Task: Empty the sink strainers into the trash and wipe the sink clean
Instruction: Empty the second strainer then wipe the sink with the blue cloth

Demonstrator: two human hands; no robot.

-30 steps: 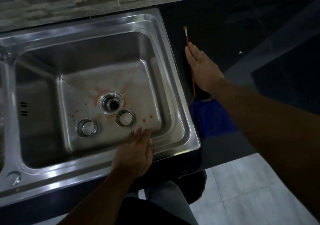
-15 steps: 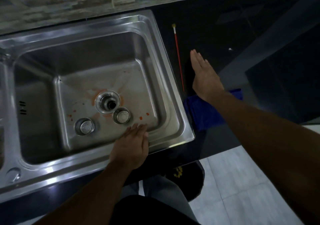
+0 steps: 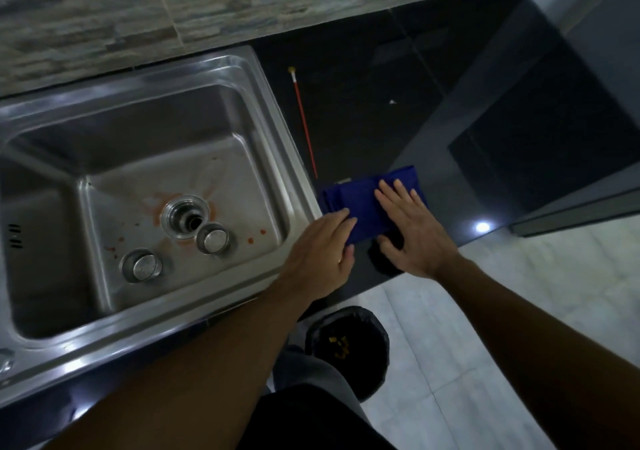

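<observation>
My right hand (image 3: 412,228) lies flat, released, on folded blue cloth (image 3: 356,197); left hand (image 3: 322,252), relaxed, touches its sink-side edge; sink (image 3: 156,131) lies left, nearer left hand.

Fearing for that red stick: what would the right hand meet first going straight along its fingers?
The right hand rests on the blue cloth; ahead, probably bare countertop, with the red stick left of that line.
</observation>
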